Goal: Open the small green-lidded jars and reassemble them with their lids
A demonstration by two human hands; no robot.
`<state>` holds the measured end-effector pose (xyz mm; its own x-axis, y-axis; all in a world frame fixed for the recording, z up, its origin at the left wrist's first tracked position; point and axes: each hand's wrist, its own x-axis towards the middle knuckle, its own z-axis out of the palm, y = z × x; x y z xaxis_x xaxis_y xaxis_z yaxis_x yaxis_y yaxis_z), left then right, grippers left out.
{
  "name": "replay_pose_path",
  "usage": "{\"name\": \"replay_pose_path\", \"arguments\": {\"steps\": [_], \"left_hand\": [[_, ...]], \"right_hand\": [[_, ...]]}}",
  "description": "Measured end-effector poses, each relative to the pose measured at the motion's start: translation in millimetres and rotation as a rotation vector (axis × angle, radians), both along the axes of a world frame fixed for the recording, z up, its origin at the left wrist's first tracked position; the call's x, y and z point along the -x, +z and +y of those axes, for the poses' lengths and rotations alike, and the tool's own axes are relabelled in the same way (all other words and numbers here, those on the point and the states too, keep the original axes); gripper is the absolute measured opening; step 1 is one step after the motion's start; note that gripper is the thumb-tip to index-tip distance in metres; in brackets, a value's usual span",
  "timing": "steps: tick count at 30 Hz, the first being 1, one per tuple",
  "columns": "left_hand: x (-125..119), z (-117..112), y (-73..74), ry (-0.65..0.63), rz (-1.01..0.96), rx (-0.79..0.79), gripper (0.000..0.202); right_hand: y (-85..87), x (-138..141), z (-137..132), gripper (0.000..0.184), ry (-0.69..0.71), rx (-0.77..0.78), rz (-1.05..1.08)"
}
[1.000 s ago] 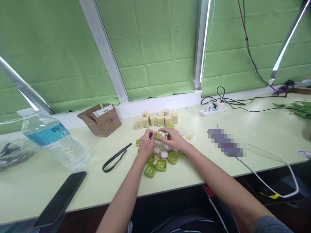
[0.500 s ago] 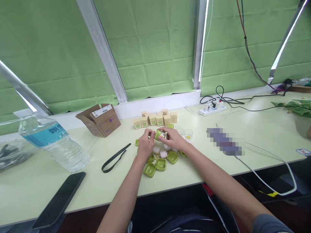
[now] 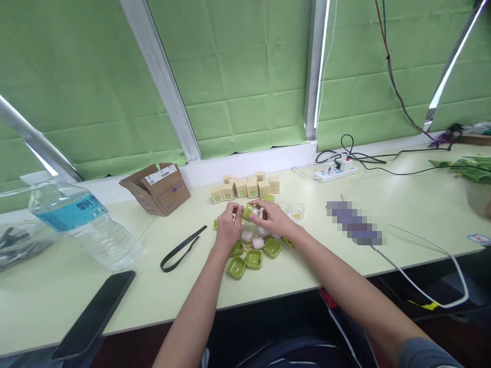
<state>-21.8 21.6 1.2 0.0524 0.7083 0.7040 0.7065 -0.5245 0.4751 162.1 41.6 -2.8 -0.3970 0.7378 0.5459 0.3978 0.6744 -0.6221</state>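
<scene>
Between my two hands is a small green case with a clear part (image 3: 249,211), lifted above the pile on the table. My left hand (image 3: 228,229) pinches its left side with thumb and fingertips. The fingers of my right hand (image 3: 274,217) close round its clear right side. Below lie several small open green cups (image 3: 253,259) and pale pinkish-white pieces (image 3: 258,243), partly hidden by my hands. Clear square cups (image 3: 297,211) stand just right of my right hand, one with a yellow mark inside.
Several little cardboard boxes (image 3: 241,189) stand behind the pile. An opened brown carton (image 3: 161,189), a black strap (image 3: 180,250), a large water bottle (image 3: 88,225) and a phone (image 3: 95,314) are to the left. On the right are a power strip (image 3: 335,173) and a white cable (image 3: 425,235).
Both hands stay in nearly the same place. The green case between them has tilted slightly; the things on the table have not moved.
</scene>
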Motion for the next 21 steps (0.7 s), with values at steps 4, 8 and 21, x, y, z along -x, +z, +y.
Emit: {"name": "replay_pose_path", "arguments": {"steps": [4, 8, 21], "left_hand": [[1.3, 1.1, -0.2, -0.004, -0.004, -0.01, 0.02], [1.9, 2.1, -0.4, -0.005, -0.009, -0.014, 0.02], [1.8, 0.5, 1.3, 0.022, -0.02, 0.014, 0.023]], "right_hand": [[0.5, -0.1, -0.3, 0.045, 0.003, 0.002, -0.003], [0.4, 0.4, -0.6, 0.045, 0.003, -0.004, 0.01], [-0.2, 0.5, 0.0, 0.048, -0.006, 0.002, 0.019]]}}
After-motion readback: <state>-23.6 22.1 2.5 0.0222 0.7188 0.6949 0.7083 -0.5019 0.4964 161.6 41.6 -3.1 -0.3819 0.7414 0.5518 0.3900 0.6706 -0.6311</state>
